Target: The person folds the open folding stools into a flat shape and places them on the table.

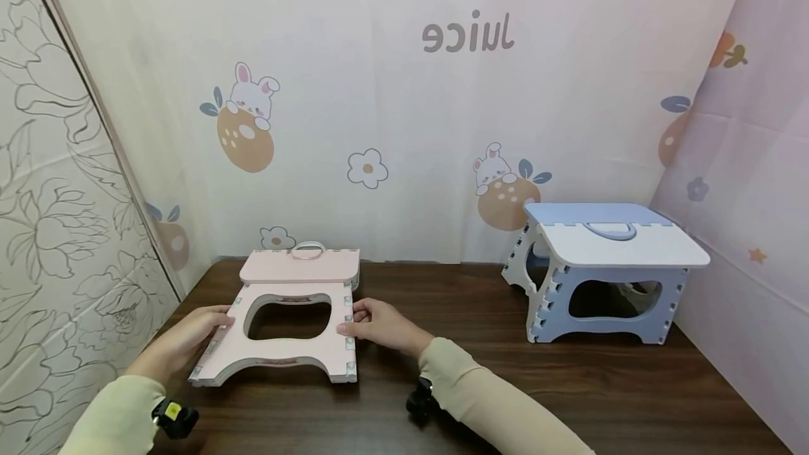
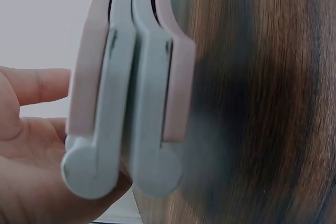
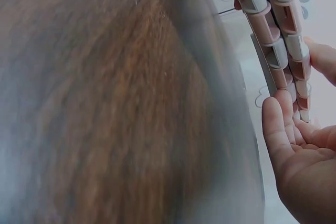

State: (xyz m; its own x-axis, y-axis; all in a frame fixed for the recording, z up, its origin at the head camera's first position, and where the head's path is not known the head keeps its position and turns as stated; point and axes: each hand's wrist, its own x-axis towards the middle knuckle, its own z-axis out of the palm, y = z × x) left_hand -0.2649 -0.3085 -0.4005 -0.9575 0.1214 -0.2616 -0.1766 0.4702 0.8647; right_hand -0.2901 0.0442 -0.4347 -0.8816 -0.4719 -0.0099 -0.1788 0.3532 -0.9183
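A pink folding stool (image 1: 287, 350), folded flat, lies between both hands at the left of the head view, its light carry handle (image 1: 307, 251) toward the wall. My left hand (image 1: 189, 332) grips its left edge, thumb on the upper face. On the opposite edge, my right hand (image 1: 385, 325) holds with the thumb on top and other fingers at the side and below. The left wrist view shows the stool's two grey and pink layers (image 2: 152, 93) close together. Hinged edge segments (image 3: 278, 30) show in the right wrist view. Some fingers are hidden behind the stool.
An unfolded blue and white stool (image 1: 626, 244) stands upright at the right of the dark wooden table (image 1: 442, 300). Printed curtains (image 1: 379, 104) hang behind and at both sides. Black wrist cameras (image 1: 175, 418) sit on the sleeves.
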